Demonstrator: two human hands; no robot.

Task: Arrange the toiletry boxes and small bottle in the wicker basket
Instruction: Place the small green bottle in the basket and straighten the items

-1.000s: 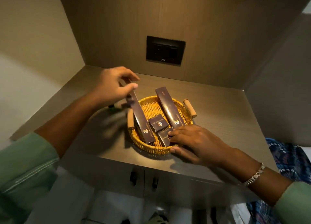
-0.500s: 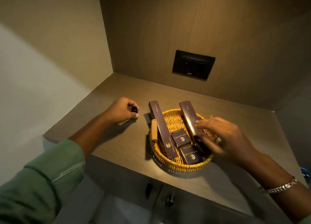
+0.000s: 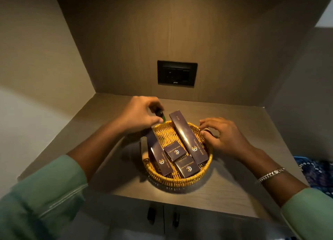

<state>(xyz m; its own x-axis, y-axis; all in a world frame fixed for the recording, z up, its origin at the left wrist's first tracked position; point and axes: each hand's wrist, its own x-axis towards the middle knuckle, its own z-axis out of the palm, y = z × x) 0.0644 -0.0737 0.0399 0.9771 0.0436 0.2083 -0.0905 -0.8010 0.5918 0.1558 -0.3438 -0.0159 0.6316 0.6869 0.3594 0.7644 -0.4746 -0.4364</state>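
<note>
A hotel room nook: the boxes (image 3: 193, 146) in a wicker basket (image 3: 180, 179) carry hotel branding, on a wood-grain counter (image 3: 225, 191) with a dark socket panel (image 3: 177, 73) on the far wall.
</note>
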